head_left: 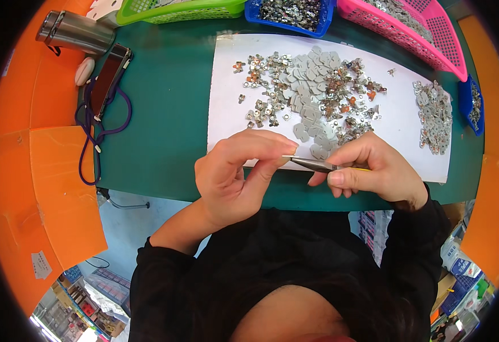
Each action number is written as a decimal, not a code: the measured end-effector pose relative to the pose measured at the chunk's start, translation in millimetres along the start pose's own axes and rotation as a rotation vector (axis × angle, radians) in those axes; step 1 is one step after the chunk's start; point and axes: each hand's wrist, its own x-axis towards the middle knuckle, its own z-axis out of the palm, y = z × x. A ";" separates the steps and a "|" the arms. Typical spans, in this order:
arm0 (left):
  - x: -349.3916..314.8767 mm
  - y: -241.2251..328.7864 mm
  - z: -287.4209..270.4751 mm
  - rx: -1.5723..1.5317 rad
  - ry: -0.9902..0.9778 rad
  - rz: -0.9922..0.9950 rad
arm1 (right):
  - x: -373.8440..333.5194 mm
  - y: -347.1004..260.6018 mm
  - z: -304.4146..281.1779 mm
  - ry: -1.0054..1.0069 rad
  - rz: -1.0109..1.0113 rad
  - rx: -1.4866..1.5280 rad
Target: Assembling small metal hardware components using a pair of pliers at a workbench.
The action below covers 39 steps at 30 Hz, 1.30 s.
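My left hand (241, 165) pinches a small flat piece (288, 157) between thumb and fingertips, with only its pale edge showing. Pointing left, the metal jaws of a pair of pliers (316, 165) meet that piece. My right hand (369, 171) is closed around the pliers, and a bit of yellow handle shows by the thumb. Just beyond both hands, a heap of flat grey plates (308, 85) lies on a white sheet (232, 108). Small shiny metal parts (266, 94) are scattered left of the plates, and more metal parts (346, 102), some orange, lie to their right.
A separate pile of metal pieces (433, 117) sits at the sheet's right. Behind stand a green basket (181, 14), a blue bin (289, 29) and a pink basket (432, 54); a small blue tray (467, 108) is far right. A steel flask (81, 31) and corded phone (108, 80) lie left.
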 end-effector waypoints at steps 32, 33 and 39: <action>-3.1 -6.1 21.3 -0.236 0.246 -0.067 | -2.7 18.2 27.0 0.585 -0.489 -0.681; -3.4 -6.2 22.7 -0.235 0.246 -0.067 | -1.4 19.4 27.5 0.584 -0.489 -0.681; -4.1 -8.3 26.4 -0.160 0.303 -0.095 | 5.8 26.8 30.4 0.731 -0.639 -0.843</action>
